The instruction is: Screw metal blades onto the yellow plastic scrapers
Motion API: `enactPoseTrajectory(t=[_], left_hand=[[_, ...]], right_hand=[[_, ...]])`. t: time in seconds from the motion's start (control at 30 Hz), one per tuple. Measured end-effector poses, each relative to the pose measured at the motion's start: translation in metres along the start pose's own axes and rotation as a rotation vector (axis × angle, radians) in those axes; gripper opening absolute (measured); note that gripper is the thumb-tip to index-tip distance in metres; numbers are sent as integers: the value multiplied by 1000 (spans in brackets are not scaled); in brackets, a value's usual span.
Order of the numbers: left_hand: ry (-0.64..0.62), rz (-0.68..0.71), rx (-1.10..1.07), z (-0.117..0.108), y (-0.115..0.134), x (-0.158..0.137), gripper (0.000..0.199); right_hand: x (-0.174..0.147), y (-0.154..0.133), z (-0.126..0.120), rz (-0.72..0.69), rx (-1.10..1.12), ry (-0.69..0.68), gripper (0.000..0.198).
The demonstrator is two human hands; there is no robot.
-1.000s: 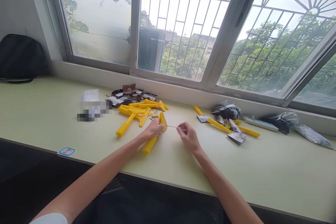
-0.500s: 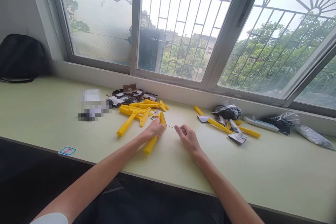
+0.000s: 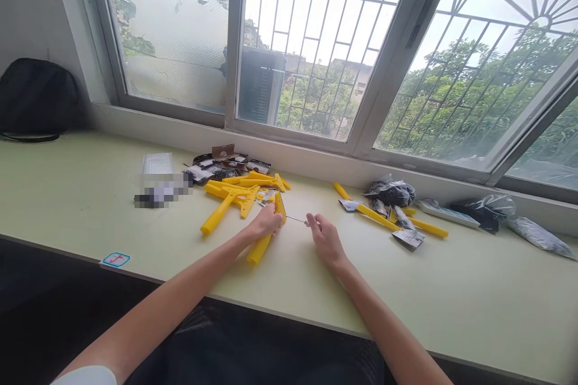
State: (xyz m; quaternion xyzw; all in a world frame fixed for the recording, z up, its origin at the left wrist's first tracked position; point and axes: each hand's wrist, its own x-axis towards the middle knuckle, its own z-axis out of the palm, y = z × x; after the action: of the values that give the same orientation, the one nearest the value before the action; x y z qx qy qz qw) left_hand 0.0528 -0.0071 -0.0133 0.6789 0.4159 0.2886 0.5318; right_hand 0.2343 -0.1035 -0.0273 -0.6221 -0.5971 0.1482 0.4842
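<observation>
My left hand is closed around a yellow plastic tool, whose round handle points down toward the table's front edge. The tool's upper part rises above my fingers, and my hand hides its middle. A thin dark metal rod runs from the tool's right side to my right hand. That hand is closed on the rod's far end; whether the rod has a grip of its own cannot be made out. Close by on the left lie several similar yellow tools with triangular, holed heads.
Opened dark packaging lies behind the yellow tools. On the right are more yellow handles, a silvery packet, black items in clear bags and a white power strip. A black bag stands far left, below the window.
My right hand has shifted slightly to the right and its fingers have changed position on the rod. My left hand and the yellow tool have stayed in place.
</observation>
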Motion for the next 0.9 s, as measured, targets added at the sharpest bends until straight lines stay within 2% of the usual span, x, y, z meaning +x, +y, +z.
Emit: enactPoseTrajectory(t=[0.2, 0.4, 0.6, 0.8, 0.9], left_hand=[[-7, -5, 30, 0, -2, 1, 20], [-13, -10, 27, 0, -2, 2, 21], [-26, 2, 31, 0, -3, 1, 19], [-25, 0, 25, 0, -2, 0, 21], [-11, -12, 49, 0, 0, -1, 20]], right_hand=[[-1, -2, 1, -66, 82, 16, 40], [-1, -3, 0, 2, 6, 53, 50], [0, -2, 0, -86, 40, 77, 38], [0, 0, 0, -17, -18, 49, 51], [-1, -2, -1, -29, 7, 46, 48]])
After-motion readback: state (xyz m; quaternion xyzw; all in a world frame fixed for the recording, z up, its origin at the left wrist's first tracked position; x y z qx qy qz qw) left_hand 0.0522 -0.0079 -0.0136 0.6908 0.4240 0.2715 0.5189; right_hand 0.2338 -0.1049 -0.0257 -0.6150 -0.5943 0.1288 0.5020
